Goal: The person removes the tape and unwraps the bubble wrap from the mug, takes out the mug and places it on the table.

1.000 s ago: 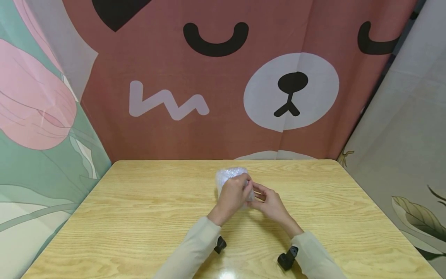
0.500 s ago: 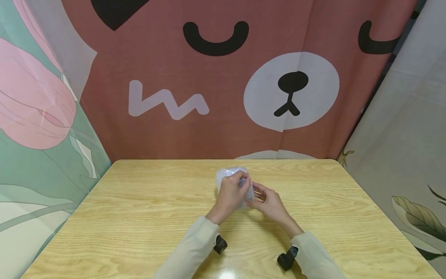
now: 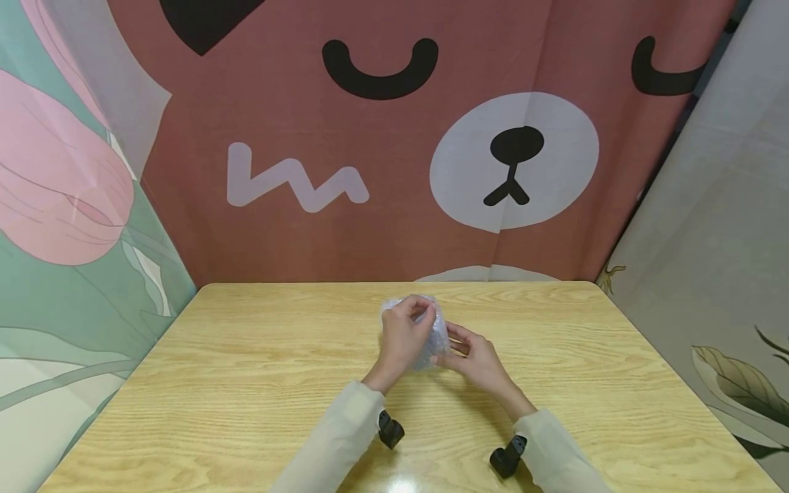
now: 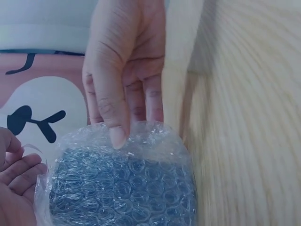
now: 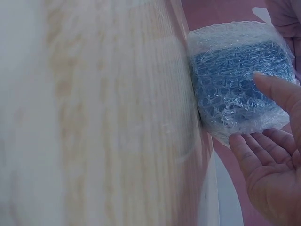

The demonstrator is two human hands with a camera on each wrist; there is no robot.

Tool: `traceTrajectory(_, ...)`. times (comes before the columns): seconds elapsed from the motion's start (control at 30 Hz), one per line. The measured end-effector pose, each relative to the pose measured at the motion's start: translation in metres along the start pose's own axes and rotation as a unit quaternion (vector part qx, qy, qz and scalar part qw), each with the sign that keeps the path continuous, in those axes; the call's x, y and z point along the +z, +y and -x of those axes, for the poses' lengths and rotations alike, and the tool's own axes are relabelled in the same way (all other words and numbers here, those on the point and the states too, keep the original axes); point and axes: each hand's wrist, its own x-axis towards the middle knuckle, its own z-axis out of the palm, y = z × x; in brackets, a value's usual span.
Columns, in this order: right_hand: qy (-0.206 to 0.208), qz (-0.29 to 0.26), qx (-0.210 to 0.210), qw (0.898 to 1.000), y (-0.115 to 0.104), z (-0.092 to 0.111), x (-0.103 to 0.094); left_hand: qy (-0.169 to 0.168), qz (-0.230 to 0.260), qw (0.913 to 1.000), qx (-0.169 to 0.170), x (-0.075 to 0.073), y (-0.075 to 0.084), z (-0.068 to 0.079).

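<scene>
A packet wrapped in bubble wrap (image 3: 434,348) stands on the table, with something blue showing through the bubbles (image 4: 124,188); its kind is hidden. My right hand (image 3: 481,361) holds the packet's right side, thumb (image 5: 275,89) on the front face and fingers behind the edge. Over the packet's upper part, my left hand (image 3: 402,334) has thumb and forefinger tips together. The left wrist view has this left hand (image 4: 14,188) at its left edge, fingers curled, with a thin strip of clear film (image 4: 32,149) at the fingertips.
The wood-grain table (image 3: 246,370) reaches back to a curtain (image 3: 394,233) printed with a bear face. Patterned curtains (image 3: 709,274) also hang at both sides. Black wrist cameras (image 3: 508,457) sit below the sleeves.
My left hand has moved up and slightly left, away from the right hand, so more of the packet's front shows. The right hand keeps its place at the side.
</scene>
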Motion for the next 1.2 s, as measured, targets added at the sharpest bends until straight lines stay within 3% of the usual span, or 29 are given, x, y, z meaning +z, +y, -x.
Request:
traceTrajectory(0.23, 0.001, 0.001, -0.003, 1.0, -0.002, 0.0, 0.0, 0.008, 0.046, 0.9974, -0.055, -0.003, 0.001, -0.001)
traceTrajectory(0.57, 0.006, -0.003, 0.0, 1.0, -0.004, 0.001, 0.002, 0.048, 0.09, 0.991, -0.087, -0.005, 0.0, -0.004)
traceTrajectory(0.7, 0.007, -0.004, 0.007, 1.0, -0.01, 0.003, 0.003, 0.063, 0.11, 0.9847, -0.119, -0.006, 0.001, -0.005)
traceTrajectory(0.87, 0.002, -0.002, 0.007, 1.0, -0.033, 0.011, 0.002, 0.087, 0.143, 0.9738, -0.154, -0.009, 0.002, -0.006)
traceTrajectory(1.2, 0.007, 0.006, 0.008, 1.0, -0.043, 0.015, 0.002, 0.12, 0.166, 0.9656, -0.16, -0.014, 0.003, -0.008)
